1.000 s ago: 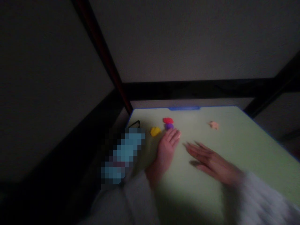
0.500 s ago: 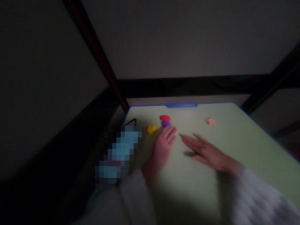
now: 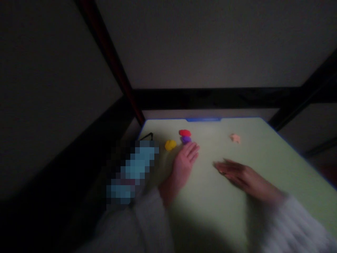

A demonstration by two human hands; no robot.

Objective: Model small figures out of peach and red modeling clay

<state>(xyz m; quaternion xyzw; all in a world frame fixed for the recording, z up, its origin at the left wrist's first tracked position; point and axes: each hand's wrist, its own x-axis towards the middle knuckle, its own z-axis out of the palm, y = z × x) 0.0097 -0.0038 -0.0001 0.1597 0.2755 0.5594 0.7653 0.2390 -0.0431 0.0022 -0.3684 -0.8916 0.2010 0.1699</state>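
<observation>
Over the pale table (image 3: 207, 196), my left hand (image 3: 183, 163) rests with its fingers stretched out and lying together. Just beyond its knuckles is a small purple lump (image 3: 186, 139), which looks like modelling clay. A red lump (image 3: 185, 133) touches or nearly touches the far side of the purple one. Left of that hand lies a yellow lump (image 3: 170, 144). My right hand (image 3: 239, 175) is palm down with long, straight fingers pointing left, slightly blurred; whether anything lies under it is hidden. Farther back on the right sits a peach-coloured, knobbly piece (image 3: 235, 138).
A pixelated light-blue object (image 3: 137, 168) lies along the table's left side, with a thin black loop (image 3: 147, 136) behind it. The tabletop has a blue rim with a blue raised strip (image 3: 204, 119) at the back. A dark wall stands beyond.
My right hand has moved right and a little nearer to me, away from my left hand, and its fingers have come closer together. My left hand has barely moved.
</observation>
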